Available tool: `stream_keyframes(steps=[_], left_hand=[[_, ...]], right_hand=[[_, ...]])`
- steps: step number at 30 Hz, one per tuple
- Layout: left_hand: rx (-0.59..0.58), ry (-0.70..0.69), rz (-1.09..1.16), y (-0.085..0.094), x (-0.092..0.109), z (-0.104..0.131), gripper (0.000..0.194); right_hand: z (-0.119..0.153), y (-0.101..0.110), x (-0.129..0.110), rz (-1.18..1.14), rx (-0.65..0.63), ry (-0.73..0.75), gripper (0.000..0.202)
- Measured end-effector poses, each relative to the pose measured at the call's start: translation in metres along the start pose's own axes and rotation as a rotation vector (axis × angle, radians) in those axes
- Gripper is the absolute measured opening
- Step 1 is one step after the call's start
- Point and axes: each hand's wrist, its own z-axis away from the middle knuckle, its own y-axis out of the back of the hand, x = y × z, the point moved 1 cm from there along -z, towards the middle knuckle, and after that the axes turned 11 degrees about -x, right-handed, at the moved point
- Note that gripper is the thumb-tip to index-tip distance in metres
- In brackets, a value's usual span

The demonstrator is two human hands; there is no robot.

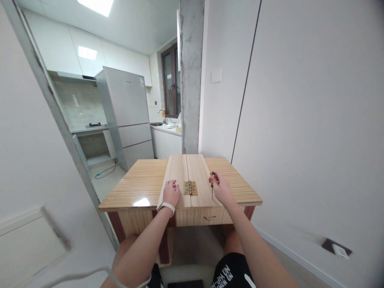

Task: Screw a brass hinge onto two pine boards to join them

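Two pale wooden boards, a left board (177,168) and a right board (198,166), lie side by side with a narrow seam between them. A brass-coloured hinge (190,188) spans that seam near the front, and screws appear to sit in its leaves. My left hand (171,193) rests on the left board beside the hinge, fingers loosely bent and apart, holding nothing. To the right of the hinge, my right hand (221,187) grips a screwdriver (212,185) by its yellow and black handle. Its thin shaft points down over the right board, away from the hinge.
The boards lie across a wood-grain table (129,188) with a drawer handle (209,218) in front. A white wall (300,120) stands close on the right. Beyond the table are a grey pillar (191,80), a refrigerator (129,104) and a sink counter (168,136).
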Motion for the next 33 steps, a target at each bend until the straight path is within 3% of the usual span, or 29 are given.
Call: stream_keyframes(steps=[4,7,12,17,25,33], left_hand=[[-0.007,-0.126,0.062,0.005,0.015,0.005,0.017],[-0.085,-0.223,0.091,0.005,0.032,0.009,0.019],[-0.250,-0.202,0.153,-0.004,0.050,0.009,0.023],[-0.307,-0.257,-0.010,-0.012,0.053,0.004,0.020],[-0.419,-0.262,-0.042,-0.018,0.053,-0.004,0.023],[-0.477,-0.346,-0.244,-0.021,0.061,-0.009,0.025]], right_hand=[[0.002,0.000,0.001,0.024,0.022,-0.016,0.028],[0.004,-0.002,0.002,0.025,0.034,-0.018,0.028],[0.006,-0.005,0.001,0.014,0.021,0.004,0.029],[0.008,-0.002,0.001,-0.003,0.049,-0.008,0.029],[0.010,-0.002,0.004,-0.027,0.046,-0.024,0.031],[0.012,-0.003,0.008,-0.001,0.040,-0.002,0.031]])
